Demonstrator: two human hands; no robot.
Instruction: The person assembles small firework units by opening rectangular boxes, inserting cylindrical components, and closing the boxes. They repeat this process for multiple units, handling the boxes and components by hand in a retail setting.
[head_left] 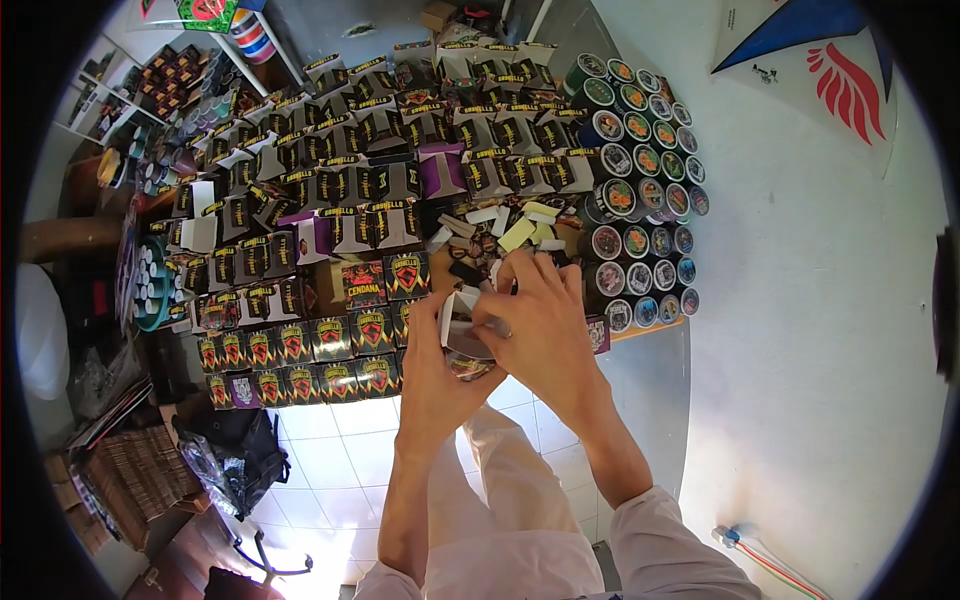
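Gripping a small open box (459, 312) in my left hand (438, 372), my right hand (547, 322) curled at its mouth, though I can't tell if it's pinching anything

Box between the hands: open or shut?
Open: the box shows a raised white flap, with the right hand at its mouth.

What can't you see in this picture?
Head view:
All of what's inside the held box: the right hand partly covers it.
What's inside the shut black boxes: their tops hide it.
The dark thing on the wall: cut off by the round rim.
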